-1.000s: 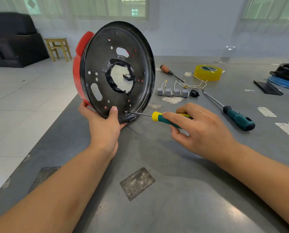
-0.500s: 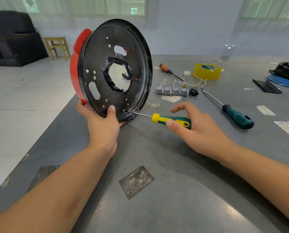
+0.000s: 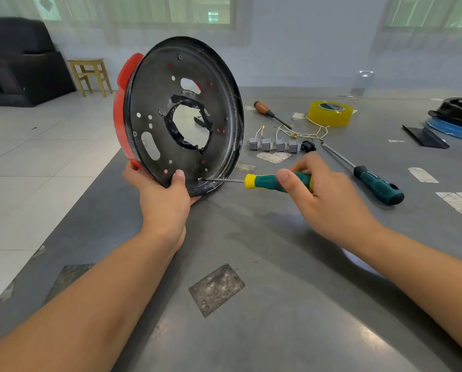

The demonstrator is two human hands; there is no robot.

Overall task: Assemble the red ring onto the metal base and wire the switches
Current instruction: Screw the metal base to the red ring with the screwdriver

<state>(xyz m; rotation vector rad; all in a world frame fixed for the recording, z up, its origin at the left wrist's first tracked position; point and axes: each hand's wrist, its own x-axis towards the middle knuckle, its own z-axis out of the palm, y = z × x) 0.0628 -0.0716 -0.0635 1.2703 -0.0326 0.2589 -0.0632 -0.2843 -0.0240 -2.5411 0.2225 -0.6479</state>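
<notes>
Base (image 3: pixel 154 108) stands on edge at the table's (image 3: pixel 278 304) left side, black metal disc facing the camera, red ring (image 3: pixel 120 108) mounted behind it. Left hand (image 3: pixel 162 196) grips the bottom rim, thumb on the face, fingers curled behind. Right hand (image 3: pixel 323 200) pinches the green-yellow screwdriver (image 3: pixel 264 181), tip at a hole low on the disc. Switches (image 3: pixel 274 144) lie in a row just right of the base, wires attached. Second screwdriver (image 3: pixel 369 179) and yellow tape roll (image 3: pixel 330 113) lie farther right.
</notes>
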